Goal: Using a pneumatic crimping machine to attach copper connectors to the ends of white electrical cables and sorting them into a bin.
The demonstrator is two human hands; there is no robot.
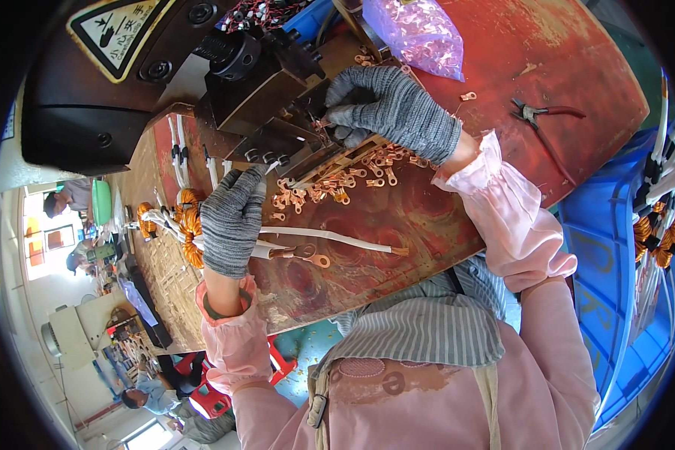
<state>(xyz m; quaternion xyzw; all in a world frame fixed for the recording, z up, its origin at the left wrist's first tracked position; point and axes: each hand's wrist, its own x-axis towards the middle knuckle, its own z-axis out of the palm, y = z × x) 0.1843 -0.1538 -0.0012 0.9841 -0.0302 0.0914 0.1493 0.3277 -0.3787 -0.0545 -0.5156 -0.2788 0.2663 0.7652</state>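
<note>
Both my hands wear grey striped knit gloves. My left hand [234,221] is closed, with the pointed end of a white-sleeved wire [272,166] poking out past its fingertips. Copper-wound coils [190,214] sit against its left side. Below it, a white-sleeved lead [337,237] with bare strands and a copper ring terminal [320,260] on another lead stretch right across the bench. My right hand [397,112] reaches in at the jaws of a dark metal press [270,124], fingers pinched together. What they hold is hidden by the fingers and the machine.
Loose copper ring terminals [337,184] are scattered before the press. A purple plastic bag of terminals [420,37] lies behind my right hand, red-handled pliers [544,124] to its right. A blue bin [607,247] with more coils stands at the right. Other people [150,394] sit far left.
</note>
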